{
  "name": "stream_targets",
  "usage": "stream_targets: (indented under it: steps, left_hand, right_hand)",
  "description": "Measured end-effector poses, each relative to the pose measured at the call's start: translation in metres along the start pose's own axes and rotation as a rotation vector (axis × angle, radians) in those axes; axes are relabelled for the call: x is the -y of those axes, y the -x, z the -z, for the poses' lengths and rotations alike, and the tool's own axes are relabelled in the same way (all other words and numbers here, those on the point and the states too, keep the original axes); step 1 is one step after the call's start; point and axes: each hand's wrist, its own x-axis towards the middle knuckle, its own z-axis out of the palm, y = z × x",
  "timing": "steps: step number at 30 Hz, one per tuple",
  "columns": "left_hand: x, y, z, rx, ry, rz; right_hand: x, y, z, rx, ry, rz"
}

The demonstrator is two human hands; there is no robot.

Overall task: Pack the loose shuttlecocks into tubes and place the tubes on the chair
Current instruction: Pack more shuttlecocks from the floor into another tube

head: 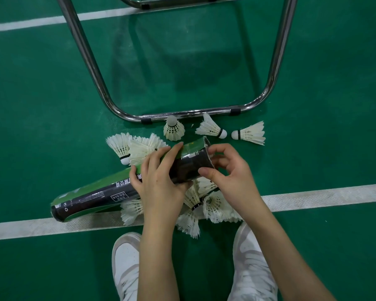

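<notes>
A long black and green shuttlecock tube [100,192] lies slanted above the floor, its open mouth up at the right. My left hand [161,179] grips the tube around its middle. My right hand [226,170] is at the open mouth with fingers curled at the rim; whether it holds a shuttlecock I cannot tell. White feather shuttlecocks lie loose on the green floor: a pile [213,205] under my hands, a cluster [130,148] at the upper left, and three singles [211,127] near the chair's base.
The chair's chrome tube frame [191,112] rests on the floor just beyond the shuttlecocks; its seat is out of view. White court lines [323,195] cross the floor. My two white shoes [126,263] stand at the bottom.
</notes>
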Motion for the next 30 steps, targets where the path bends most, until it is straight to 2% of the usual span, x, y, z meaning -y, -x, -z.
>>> stream_targets:
  steps: [4,9,18,30]
  left_hand:
    - [-0.003,0.000,0.000,-0.024,0.013,-0.006]
    - [-0.004,0.001,0.002,-0.020,0.023,-0.017]
    - [-0.006,0.000,0.005,-0.022,0.024,-0.022]
    - [-0.009,-0.002,0.004,0.017,0.015,-0.022]
  right_hand:
    - [0.005,-0.002,0.005,0.083,-0.017,-0.021]
    - [0.011,-0.008,0.017,0.225,0.136,0.026]
    - [0.006,-0.009,0.019,0.181,0.216,0.074]
    - [0.010,-0.012,0.021,0.316,0.119,-0.016]
